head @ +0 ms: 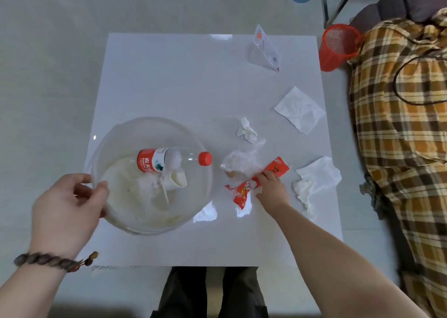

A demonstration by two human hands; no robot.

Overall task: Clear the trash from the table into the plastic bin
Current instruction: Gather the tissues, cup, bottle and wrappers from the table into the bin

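Steadying clear plastic bin [113, 145], already holding bottle [169, 160] and cup [178, 179], with left hand [69, 208] curled on its rim, right hand [272, 189] pinching red wrapper [243, 193], tissues [300, 109] remaining.

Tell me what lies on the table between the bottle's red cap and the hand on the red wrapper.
In the head view, crumpled clear plastic lies between the cap and the right hand.

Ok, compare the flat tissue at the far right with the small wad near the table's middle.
The flat tissue is spread open, roughly square, and larger. The small wad is crumpled tight, irregular, and smaller. Both are white paper, lying loose on the table, untouched by either hand.
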